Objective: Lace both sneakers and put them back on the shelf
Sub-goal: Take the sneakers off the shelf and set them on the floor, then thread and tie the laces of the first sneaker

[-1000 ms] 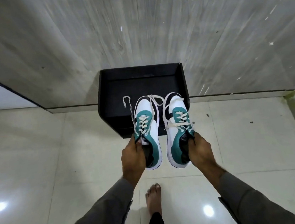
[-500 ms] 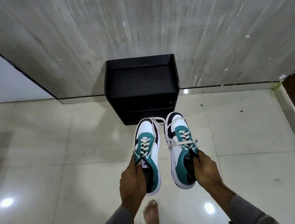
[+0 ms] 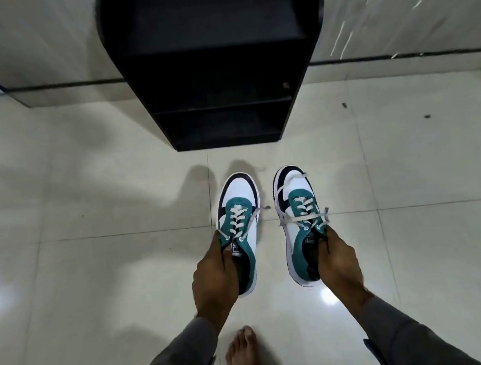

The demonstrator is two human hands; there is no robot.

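Left hand fingers clamped on left sneaker collar; right hand fingers clamped on right sneaker. Beyond both fingertips, toes pointing at black shelf.

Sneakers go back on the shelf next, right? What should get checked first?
1. Left hand grips the left sneaker at its collar: ok.
2. Right hand grips the right sneaker: ok.
3. Laces threaded on both: ok.
4. Laces tied: not ok; loose ends stick out.
5. Black shelf has free tiers facing the person: ok.
6. Floor between bare foot and shelf clear: ok.
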